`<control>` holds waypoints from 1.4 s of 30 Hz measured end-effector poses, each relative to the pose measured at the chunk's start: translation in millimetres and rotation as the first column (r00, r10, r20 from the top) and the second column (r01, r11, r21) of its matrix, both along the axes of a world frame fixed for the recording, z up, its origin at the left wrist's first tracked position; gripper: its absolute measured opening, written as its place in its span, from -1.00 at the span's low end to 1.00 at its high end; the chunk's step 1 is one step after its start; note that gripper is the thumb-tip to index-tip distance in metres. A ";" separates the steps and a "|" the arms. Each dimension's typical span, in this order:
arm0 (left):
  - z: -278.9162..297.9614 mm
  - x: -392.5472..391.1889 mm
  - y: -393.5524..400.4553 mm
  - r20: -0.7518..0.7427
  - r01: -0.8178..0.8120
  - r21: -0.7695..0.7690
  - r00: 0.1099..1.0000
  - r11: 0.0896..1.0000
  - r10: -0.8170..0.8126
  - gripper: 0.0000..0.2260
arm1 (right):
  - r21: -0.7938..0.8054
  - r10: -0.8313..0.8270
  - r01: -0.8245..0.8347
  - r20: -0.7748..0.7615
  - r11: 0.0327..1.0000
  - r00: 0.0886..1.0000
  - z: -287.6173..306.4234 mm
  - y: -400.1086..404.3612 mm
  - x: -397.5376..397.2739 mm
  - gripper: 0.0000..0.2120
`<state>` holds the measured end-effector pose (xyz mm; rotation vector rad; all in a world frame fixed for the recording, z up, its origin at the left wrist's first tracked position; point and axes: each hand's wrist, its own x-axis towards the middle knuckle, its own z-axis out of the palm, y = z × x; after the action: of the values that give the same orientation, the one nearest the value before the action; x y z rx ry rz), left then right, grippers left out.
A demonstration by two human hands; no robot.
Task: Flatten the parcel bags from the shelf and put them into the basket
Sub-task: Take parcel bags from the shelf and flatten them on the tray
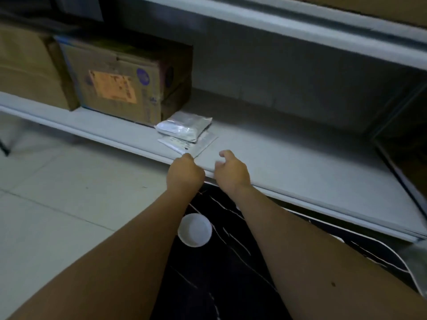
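Observation:
Two grey parcel bags lie on the white shelf [288,162] beside a cardboard box. The puffy upper bag [184,126] rests on a flat lower bag [190,144] with a printed label. My left hand [184,173] is at the shelf's front edge, its fingertips touching the near corner of the flat bag; whether it grips it I cannot tell. My right hand [232,172] hovers just right of that corner, fingers curled and apart, holding nothing. No basket is in view.
A cardboard box with an orange label [117,82] stands on the shelf left of the bags, with another box [27,65] further left. Below the shelf are a black marbled surface [219,273], a white round bowl [194,229], and a pale tiled floor [57,204].

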<state>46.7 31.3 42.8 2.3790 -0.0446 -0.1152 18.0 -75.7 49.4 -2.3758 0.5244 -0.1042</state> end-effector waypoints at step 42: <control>19.8 -110.1 -49.5 -0.636 -0.071 -0.532 0.691 0.844 -0.343 -0.82 | 0.795 -0.665 0.485 -0.141 0.365 0.733 9.8 -60.1 -138.7 -0.75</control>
<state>-63.4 -18.2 62.7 1.6313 0.1020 -0.9848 -120.7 -135.8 59.2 -1.1680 1.0472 -0.3547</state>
